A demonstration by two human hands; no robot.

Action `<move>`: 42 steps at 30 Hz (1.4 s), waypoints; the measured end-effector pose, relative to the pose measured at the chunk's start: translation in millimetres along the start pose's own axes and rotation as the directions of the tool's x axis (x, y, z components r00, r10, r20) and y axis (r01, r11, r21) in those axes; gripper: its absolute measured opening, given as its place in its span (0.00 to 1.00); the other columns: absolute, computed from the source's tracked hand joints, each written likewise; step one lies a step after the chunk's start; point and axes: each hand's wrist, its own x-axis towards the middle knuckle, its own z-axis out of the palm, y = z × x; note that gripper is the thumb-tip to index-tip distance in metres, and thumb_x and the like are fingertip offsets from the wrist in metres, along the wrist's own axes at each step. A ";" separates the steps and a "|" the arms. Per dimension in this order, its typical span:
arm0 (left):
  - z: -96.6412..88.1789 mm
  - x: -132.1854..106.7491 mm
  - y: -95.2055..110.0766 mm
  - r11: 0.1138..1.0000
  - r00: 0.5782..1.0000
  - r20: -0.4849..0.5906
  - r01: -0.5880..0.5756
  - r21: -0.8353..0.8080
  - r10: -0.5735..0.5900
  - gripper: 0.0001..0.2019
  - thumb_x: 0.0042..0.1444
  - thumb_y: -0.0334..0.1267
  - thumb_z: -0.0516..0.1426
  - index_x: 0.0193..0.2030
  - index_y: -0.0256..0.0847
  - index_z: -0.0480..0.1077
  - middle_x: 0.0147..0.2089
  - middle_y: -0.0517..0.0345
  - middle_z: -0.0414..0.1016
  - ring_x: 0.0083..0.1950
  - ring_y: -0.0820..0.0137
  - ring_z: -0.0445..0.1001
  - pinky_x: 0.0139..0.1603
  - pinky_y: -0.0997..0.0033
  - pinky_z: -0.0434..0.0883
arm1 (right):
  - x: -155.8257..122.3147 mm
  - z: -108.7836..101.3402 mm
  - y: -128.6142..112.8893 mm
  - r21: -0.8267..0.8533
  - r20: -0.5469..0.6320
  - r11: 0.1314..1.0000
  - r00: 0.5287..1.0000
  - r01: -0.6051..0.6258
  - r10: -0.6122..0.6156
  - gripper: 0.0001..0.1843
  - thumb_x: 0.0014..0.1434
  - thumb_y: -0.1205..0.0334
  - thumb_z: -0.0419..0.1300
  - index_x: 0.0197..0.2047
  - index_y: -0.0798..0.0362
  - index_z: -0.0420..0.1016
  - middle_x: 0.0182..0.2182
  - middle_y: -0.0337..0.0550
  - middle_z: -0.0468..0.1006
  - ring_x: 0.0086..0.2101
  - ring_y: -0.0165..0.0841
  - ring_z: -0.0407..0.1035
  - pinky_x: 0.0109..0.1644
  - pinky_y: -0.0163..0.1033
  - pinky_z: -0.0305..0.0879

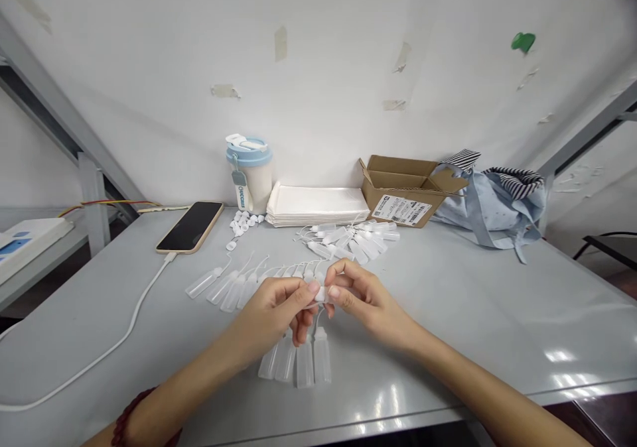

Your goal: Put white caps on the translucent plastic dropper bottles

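Observation:
My left hand [279, 311] and my right hand [361, 294] meet over the middle of the grey table [472, 314], both pinching one small white plastic piece [321, 294] between fingertips. From that spot several clear plastic tags on thin strings [298, 361] hang down toward me. A row of similar clear tags [229, 286] lies fanned out just beyond my left hand. Another heap of such tags [355, 238] sits farther back, beyond my right hand.
A phone [190, 227] on a white cable [114, 344] lies at back left. Near the wall stand a blue-lidded cup [249, 172], a stack of white sheets [318, 205], an open cardboard box [405, 191] and a blue cloth bag [490, 205]. Small white pieces [243, 223] lie by the cup.

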 end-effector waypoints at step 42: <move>0.3 -8.8 0.9 0.738 0.897 0.029 -0.381 0.558 0.441 0.09 0.58 0.35 0.54 0.40 0.40 0.74 0.33 0.56 0.75 0.35 0.68 0.72 0.37 0.72 0.68 | -0.7 -2.5 -0.3 -0.036 0.033 0.987 0.987 -0.158 0.159 0.15 0.63 0.47 0.50 0.40 0.50 0.61 0.28 0.35 0.63 0.28 0.26 0.58 0.33 0.32 0.61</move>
